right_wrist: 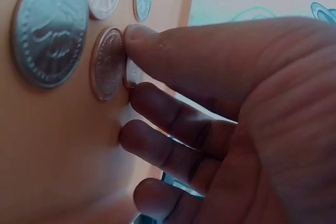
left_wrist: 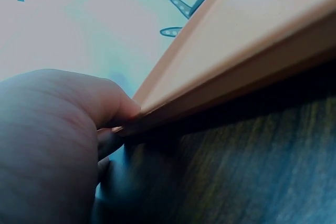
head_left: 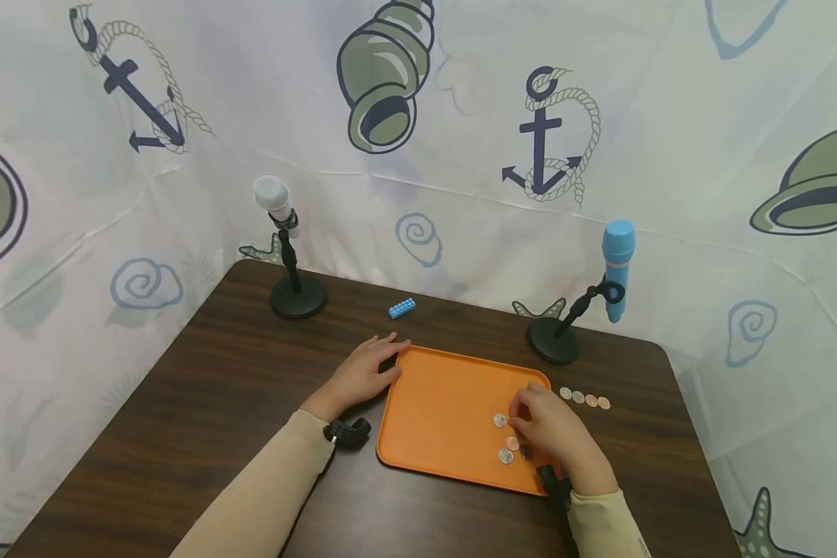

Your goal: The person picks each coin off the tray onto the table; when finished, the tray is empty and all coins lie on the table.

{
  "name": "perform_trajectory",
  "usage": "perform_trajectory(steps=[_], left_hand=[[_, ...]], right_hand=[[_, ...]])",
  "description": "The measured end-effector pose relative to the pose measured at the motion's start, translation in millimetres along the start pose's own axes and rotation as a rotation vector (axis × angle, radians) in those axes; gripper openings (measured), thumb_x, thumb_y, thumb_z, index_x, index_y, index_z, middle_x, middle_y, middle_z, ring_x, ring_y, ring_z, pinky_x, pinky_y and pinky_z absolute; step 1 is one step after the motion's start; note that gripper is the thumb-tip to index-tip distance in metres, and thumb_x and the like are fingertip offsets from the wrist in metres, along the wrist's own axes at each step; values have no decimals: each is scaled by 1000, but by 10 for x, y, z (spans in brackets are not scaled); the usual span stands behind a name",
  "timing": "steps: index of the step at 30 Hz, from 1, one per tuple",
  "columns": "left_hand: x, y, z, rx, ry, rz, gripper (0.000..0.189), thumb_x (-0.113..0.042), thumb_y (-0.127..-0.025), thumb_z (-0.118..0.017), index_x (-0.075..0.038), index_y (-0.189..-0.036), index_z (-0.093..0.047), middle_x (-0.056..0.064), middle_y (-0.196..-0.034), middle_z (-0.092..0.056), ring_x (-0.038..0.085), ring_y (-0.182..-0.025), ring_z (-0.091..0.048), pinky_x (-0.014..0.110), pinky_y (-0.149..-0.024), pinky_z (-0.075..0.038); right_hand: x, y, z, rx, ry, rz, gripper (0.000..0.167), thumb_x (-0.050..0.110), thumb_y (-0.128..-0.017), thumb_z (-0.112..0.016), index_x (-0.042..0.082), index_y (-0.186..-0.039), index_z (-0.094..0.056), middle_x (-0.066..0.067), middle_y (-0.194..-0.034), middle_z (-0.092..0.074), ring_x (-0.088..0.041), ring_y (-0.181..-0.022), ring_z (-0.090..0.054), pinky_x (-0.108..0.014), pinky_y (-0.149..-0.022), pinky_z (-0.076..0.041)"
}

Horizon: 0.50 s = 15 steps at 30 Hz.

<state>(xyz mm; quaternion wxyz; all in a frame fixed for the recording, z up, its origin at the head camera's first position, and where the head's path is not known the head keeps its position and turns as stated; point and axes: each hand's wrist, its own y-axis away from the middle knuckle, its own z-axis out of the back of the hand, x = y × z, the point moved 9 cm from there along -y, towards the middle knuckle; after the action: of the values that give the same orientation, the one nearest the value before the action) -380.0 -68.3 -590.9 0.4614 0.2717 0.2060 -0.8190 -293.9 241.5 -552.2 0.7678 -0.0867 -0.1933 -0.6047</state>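
An orange tray (head_left: 453, 403) lies on the dark wooden table. My left hand (head_left: 363, 373) holds its far left corner, thumb (left_wrist: 118, 106) on the rim and fingers around the corner, partly hidden. Over the tray's right side, my right hand (head_left: 547, 422) pinches a coin (right_wrist: 132, 72) between thumb and forefinger, close to the tray surface. Several more coins lie flat beside these fingers: a silver coin (head_left: 499, 420), a copper coin (head_left: 512, 442), another silver coin (head_left: 505, 456) and a dark-looking coin (head_left: 525, 451).
Just right of the tray runs a row of coins (head_left: 578, 397), silver and copper. Behind stand a white microphone (head_left: 273, 194) and a blue microphone (head_left: 618, 256) on black stands. A blue toy brick (head_left: 401, 308) lies near the far edge, before a patterned curtain (head_left: 286, 101).
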Motion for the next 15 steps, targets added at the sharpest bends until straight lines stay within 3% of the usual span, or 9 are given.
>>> perform_trajectory(steps=[5, 10, 15], left_hand=[[6, 0, 6, -5, 2, -9, 58, -33, -111, -65, -21, -165, -51, 6, -169, -52, 28, -166, -35, 55, -140, -18], [34, -2, -6, -12, 0, -8, 58, -35, -111, -64, -22, -166, -50, 5, -169, -51, 28, -166, -35, 55, -140, -18], [31, -7, -22, -18, 4, -4, 58, -34, -111, -65, -22, -165, -51, 6, -170, -50, 30, -166, -35, 56, -139, -18]], right_hand=[[-6, -6, 11, -3, -1, -11, 15, 16, -97, -84, 15, -104, -71, 2, -91, -60, -13, -79, -52, -31, -73, -51], [-44, -7, -18, 22, -16, -35, 16, 18, -97, -84, 14, -101, -70, 0, -94, -59, -15, -81, -52, -33, -74, -50], [-100, -2, -66, 54, -84, -63, 19, 16, -99, -82, 15, -101, -64, 0, -89, -56, -15, -75, -53, -28, -66, -47]])
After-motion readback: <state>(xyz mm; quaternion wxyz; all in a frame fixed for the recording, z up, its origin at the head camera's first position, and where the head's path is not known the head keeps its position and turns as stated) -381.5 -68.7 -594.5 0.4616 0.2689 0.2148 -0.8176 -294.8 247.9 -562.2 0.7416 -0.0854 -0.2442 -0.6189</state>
